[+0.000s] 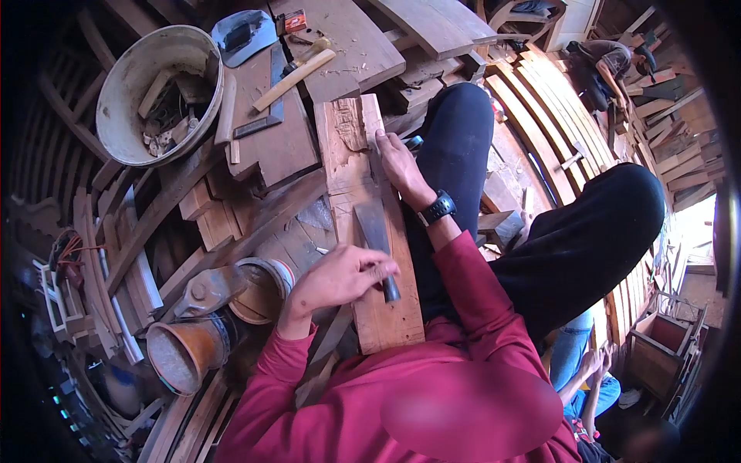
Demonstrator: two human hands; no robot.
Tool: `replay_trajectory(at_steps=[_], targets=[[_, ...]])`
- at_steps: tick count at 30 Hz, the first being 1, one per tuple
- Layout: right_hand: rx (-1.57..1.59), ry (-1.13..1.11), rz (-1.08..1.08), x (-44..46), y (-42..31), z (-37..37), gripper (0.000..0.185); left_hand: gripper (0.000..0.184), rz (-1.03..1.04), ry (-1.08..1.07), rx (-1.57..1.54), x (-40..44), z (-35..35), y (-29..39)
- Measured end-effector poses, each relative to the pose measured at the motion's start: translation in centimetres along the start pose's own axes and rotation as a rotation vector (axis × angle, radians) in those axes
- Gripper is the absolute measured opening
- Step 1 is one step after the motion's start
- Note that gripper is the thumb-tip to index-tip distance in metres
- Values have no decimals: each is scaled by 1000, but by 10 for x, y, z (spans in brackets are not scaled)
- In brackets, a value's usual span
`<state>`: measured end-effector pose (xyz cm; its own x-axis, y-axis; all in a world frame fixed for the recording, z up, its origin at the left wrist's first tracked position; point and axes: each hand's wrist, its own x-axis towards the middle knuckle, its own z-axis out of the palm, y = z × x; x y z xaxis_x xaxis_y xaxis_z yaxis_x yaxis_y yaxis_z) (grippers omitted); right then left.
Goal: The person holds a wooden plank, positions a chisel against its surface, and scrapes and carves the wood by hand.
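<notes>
Long light-brown wooden board [347,185]: is being held lengthwise before the maroon shirt [340,409], its far end roughly hollowed.
Dark tapered metal tool [373,228]: is being borne flat by the board.
Bare left hand [333,279]: is being held half-curled over the tool; whether anything is being gripped cannot be told.
Bare right hand [403,170]: the board's right edge is being grasped by it.
Round off-white bucket [112,123]: scraps are being contained.
Light-handled hammer [573,157]: is being supported by curved brown planks [536,89].
</notes>
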<state>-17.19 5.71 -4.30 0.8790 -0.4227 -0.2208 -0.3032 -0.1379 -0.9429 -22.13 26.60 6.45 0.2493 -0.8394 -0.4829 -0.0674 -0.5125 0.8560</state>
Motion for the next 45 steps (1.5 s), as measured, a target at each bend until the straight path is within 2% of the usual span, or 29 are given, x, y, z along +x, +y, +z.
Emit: replay_trajectory(at_steps=[2, 3, 5, 8, 9, 11, 12, 14, 18, 20, 21, 23, 24, 26, 27, 29, 30, 32, 36, 38, 39, 41, 42, 44, 45], targets=[[-12, 4, 10, 1, 2, 1, 61, 36, 76, 246, 29, 4, 2, -7], [-11, 4, 10, 0, -1, 1, 61, 36, 76, 247, 29, 3, -1, -5], [10, 10, 9, -4, -5, 0, 61, 34, -11, -67, 158, -1, -7, 0], [1, 13, 0, -1, -2, 1, 61, 35, 44, -195, 180, -4, -1, -5], [0, 12, 1, -1, -1, 1, 61, 35, 44, -195, 179, -4, -1, -5], [2, 16, 16, -2, -2, 2, 61, 36, 86, -21, -18, -2, -1, -4], [2, 16, 15, -2, -2, 1, 61, 36, 86, -20, -18, -1, -2, -1], [7, 11, 24, -3, -4, 1, 61, 36, 4, 187, 142, 1, -6, 7], [-16, -2, 11, 1, 1, 0, 63, 35, -68, 24, 211, -2, -6, 6], [-9, 10, -10, 1, 3, 2, 64, 36, 127, -97, 254, -3, 0, -4], [-10, 7, -8, 0, 2, 2, 64, 36, 126, -97, 251, -3, 0, -6], [11, 7, 0, -2, -2, 1, 64, 36, 117, 17, 40, -1, -1, -6], [11, 8, -1, -1, -1, 1, 64, 36, 118, 17, 42, 1, -2, -4], [-1, -3, 18, 1, 1, 1, 64, 37, 71, 230, 81, 4, -4, 1], [0, -2, 16, 1, 0, 1, 64, 37, 72, 230, 83, 3, -6, 2], [-16, 0, 1, 0, 1, 1, 64, 35, 46, -30, 192, 0, -10, 3], [-16, -2, 3, -1, 0, 1, 64, 35, 45, -30, 190, -1, -7, -1], [-11, -13, 9, -1, -2, 0, 64, 35, 205, -172, 181, -1, 0, -12], [9, 4, -20, -1, 1, 1, 63, 35, 80, -46, -14, 1, -3, 1], [-17, 14, -10, 3, 5, 2, 63, 36, 16, 169, 37, 5, -4, 1], [-16, 16, -11, 3, 5, 2, 63, 36, 17, 169, 38, 4, -5, 2], [-22, -1, -3, 3, 5, 2, 63, 35, -29, -20, 107, 1, -7, 4], [-23, -3, -3, 1, 3, 2, 63, 35, -29, -19, 105, 0, -3, 1], [7, -1, 10, -1, 0, 1, 62, 33, 100, -129, 24, 1, 6, -7], [6, -1, 11, -1, 0, 1, 62, 33, 99, -129, 23, 1, 7, -4]])
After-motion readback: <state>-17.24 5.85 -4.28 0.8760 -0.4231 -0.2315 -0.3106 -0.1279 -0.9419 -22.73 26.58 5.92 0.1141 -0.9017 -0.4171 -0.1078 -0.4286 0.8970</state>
